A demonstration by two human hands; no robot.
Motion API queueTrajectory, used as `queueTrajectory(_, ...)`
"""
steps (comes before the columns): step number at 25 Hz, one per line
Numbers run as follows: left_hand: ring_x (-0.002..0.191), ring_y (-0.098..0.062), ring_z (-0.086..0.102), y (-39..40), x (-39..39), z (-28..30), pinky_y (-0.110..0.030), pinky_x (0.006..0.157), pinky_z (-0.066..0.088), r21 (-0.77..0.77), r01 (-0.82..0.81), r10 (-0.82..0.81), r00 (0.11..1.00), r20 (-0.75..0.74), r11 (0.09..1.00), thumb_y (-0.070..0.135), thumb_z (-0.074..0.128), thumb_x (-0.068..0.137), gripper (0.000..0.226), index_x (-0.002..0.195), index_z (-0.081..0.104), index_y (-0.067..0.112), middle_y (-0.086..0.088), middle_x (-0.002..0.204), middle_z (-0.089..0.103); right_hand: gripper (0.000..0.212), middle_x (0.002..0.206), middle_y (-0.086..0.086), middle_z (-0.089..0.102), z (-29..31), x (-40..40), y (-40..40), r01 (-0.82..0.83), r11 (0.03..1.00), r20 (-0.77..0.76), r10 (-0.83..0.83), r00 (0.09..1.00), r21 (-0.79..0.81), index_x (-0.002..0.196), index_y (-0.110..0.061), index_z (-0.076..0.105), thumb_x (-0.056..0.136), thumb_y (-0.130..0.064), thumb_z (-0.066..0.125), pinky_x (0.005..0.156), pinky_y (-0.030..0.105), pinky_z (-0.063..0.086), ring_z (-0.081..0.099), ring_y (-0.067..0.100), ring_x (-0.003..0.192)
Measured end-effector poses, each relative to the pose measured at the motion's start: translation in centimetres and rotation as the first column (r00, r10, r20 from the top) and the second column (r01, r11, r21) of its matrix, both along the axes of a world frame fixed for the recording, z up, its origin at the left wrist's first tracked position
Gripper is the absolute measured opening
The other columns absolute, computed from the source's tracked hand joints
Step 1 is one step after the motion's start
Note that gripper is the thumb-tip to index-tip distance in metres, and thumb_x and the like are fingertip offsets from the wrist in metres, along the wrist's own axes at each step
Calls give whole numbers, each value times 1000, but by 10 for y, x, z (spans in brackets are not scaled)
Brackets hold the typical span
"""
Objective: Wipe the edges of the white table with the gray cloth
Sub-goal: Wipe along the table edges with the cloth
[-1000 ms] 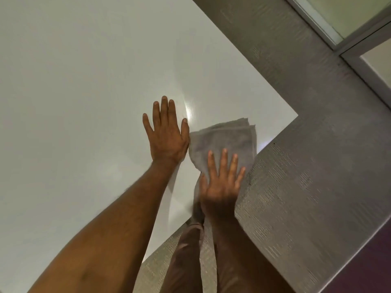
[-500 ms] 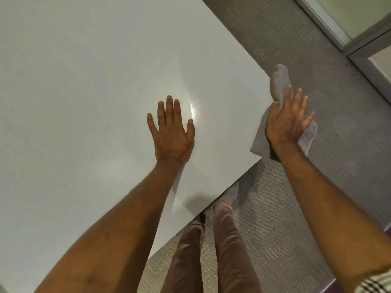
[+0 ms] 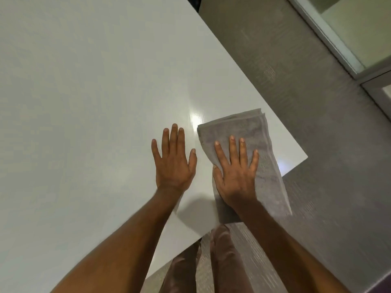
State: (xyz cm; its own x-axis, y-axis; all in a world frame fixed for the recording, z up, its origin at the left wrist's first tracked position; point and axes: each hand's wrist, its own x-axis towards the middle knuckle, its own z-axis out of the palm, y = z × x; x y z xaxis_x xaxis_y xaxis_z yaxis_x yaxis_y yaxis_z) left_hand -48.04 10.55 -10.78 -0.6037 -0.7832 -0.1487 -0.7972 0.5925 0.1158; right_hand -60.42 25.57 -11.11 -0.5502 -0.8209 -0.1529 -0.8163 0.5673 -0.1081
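Observation:
The white table fills the left and middle of the view, with its near right corner at the right. A folded gray cloth lies flat on the tabletop by that corner, its near end hanging over the near edge. My right hand presses flat on the cloth, fingers spread. Just left of the cloth, my left hand rests flat on the bare tabletop with its fingers apart and nothing in it.
Gray carpet runs along the table's right and near sides. My legs in brown trousers stand at the near edge. A glass partition with a metal frame crosses the top right corner.
Half a second ago my right hand held the cloth at the table's right corner, off the edge. It has swept back left onto the tabletop. My left hand has stayed put.

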Motion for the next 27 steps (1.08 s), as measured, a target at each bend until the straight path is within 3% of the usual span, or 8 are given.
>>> queueTrajectory(5,165,-27,3,-3,-3,0,-61,130,11,35,-14,12,999,39,999,62,-1,103,78,168,9,20,-5,178,5,69,177,9,3,-5,-34,-97,-197,980,-31,197,980,-16,168,-34,6,106,-61,23,124,68,8,3,36,163)
queueTrajectory(9,163,-29,15,-3,-4,1,-62,128,19,7,-8,8,1000,-5,1000,56,10,108,72,166,24,16,-7,175,18,64,175,8,18,-12,-79,-173,-272,956,-50,268,962,-107,166,-35,19,106,-55,30,125,68,11,16,35,161)
queueTrajectory(12,160,-32,25,-1,-1,-2,-63,124,27,-86,30,-34,999,-43,996,48,31,110,64,162,35,10,-12,171,29,61,173,6,24,-15,-113,-217,-291,948,-51,287,957,-131,164,-36,26,106,-51,33,124,67,13,20,33,160)
queueTrajectory(17,161,-31,22,-3,-1,-4,-63,125,25,-61,12,-15,998,-56,998,50,29,110,66,163,34,12,-10,172,28,57,172,4,29,-13,-161,-265,-241,956,-34,239,971,-166,162,-36,32,107,-49,31,125,66,14,23,32,159)
queueTrajectory(22,164,-26,15,-4,-2,-5,-61,127,21,-14,-8,8,999,-33,1000,49,22,108,66,166,26,16,-5,175,19,58,172,5,28,-14,-175,-260,-95,980,-16,93,996,-177,162,-34,33,106,-47,30,125,63,19,24,32,159)
queueTrajectory(27,164,-22,10,-3,-1,-6,-59,130,15,18,-34,35,999,-36,999,48,28,105,68,167,20,20,-2,177,14,59,172,8,28,-12,-181,-172,33,987,7,-32,999,-157,164,-31,29,106,-43,33,122,59,28,28,35,157)
